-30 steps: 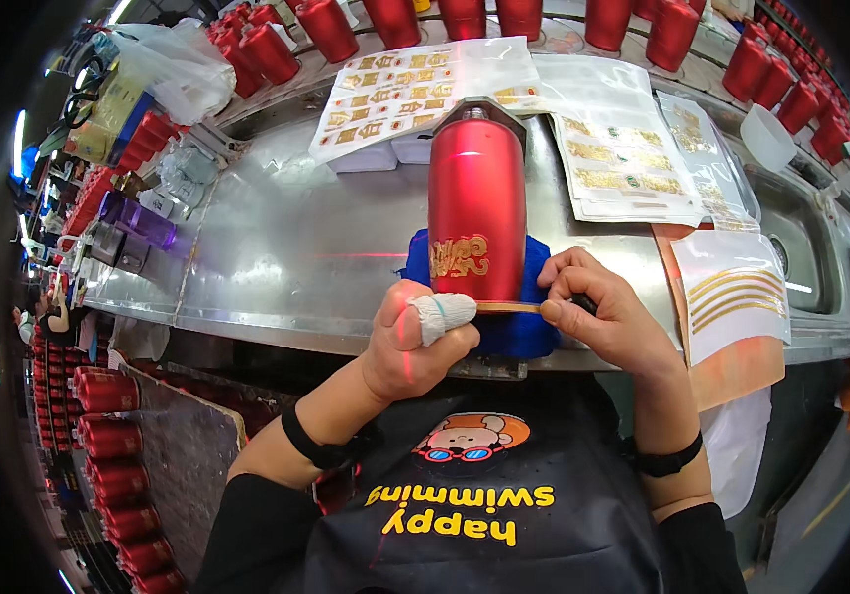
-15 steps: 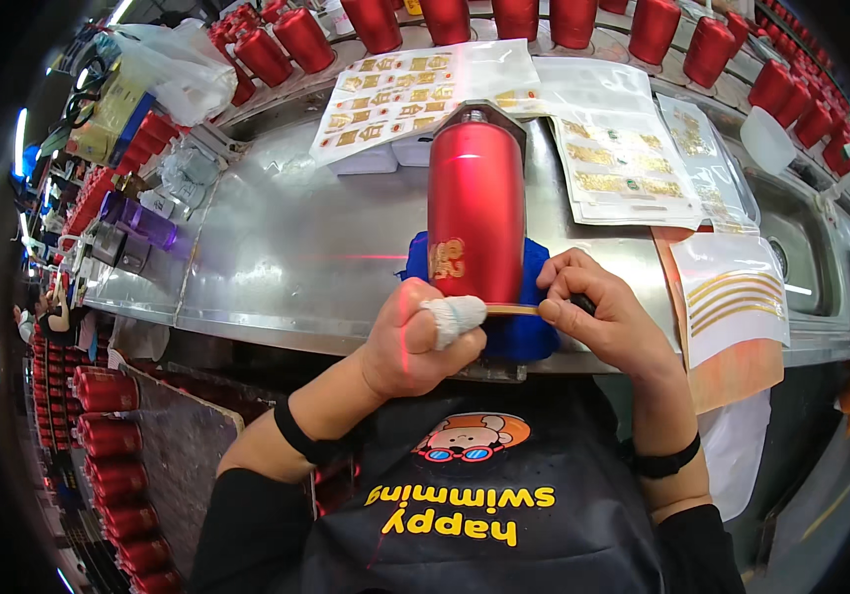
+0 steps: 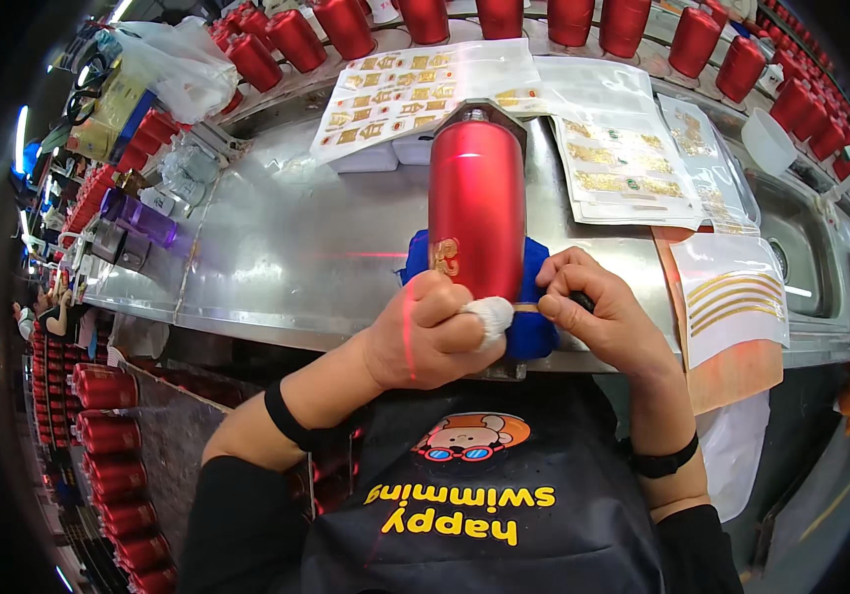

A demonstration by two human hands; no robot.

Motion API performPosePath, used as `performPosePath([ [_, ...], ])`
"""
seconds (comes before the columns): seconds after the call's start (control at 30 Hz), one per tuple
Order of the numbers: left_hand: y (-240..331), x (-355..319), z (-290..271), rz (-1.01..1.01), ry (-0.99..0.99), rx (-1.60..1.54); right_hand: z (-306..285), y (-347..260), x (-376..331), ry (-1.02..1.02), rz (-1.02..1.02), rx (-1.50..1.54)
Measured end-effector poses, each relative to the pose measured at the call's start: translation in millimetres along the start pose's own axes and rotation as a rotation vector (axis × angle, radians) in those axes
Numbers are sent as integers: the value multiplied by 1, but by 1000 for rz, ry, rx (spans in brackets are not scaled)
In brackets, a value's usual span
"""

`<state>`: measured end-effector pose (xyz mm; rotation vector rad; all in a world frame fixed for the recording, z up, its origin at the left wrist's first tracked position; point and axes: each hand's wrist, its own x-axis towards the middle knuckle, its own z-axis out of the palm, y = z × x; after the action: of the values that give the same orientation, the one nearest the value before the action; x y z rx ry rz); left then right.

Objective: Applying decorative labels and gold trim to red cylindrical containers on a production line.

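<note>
A glossy red metal bottle [image 3: 476, 213] lies lengthwise in front of me, its neck pointing away and gold lettering low on its left side. Under its near part is a blue cloth [image 3: 532, 259]. My left hand [image 3: 430, 332] is closed round a wad of white cloth [image 3: 490, 317], pressed to the bottle's near end. A thin gold strip [image 3: 524, 308] shows between the cloth and the fingers of my right hand [image 3: 603, 309]. That hand is closed, with a small black object [image 3: 581, 300] showing between thumb and fingers; its kind is unclear.
Gold decal sheets [image 3: 633, 173] lie right and another sheet [image 3: 395, 94] lies beyond the bottle. Curved gold strips [image 3: 737, 302] rest on paper near the sink [image 3: 791, 243]. Red bottles [image 3: 570, 22] line the back; a purple bottle [image 3: 138, 216] stands left on the steel table [image 3: 286, 238].
My left hand has slid right along the bottle's near end with the white cloth, covering more of the gold strip. My right hand stays nearly still. The back row of red bottles has shifted along.
</note>
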<state>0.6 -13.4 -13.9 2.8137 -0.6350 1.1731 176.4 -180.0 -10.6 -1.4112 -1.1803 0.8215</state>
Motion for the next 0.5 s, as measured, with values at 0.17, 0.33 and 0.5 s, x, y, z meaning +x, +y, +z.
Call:
performPosePath([
  [0.17, 9, -10, -4, -144, 92, 54, 0, 0, 0, -2, -12, -58],
  [0.33, 5, -5, -7, -56, 7, 2, 2, 0, 1, 7, -26, -67],
  [0.5, 2, 5, -3, 34, -110, 28, 3, 1, 1, 14, -37, -50],
])
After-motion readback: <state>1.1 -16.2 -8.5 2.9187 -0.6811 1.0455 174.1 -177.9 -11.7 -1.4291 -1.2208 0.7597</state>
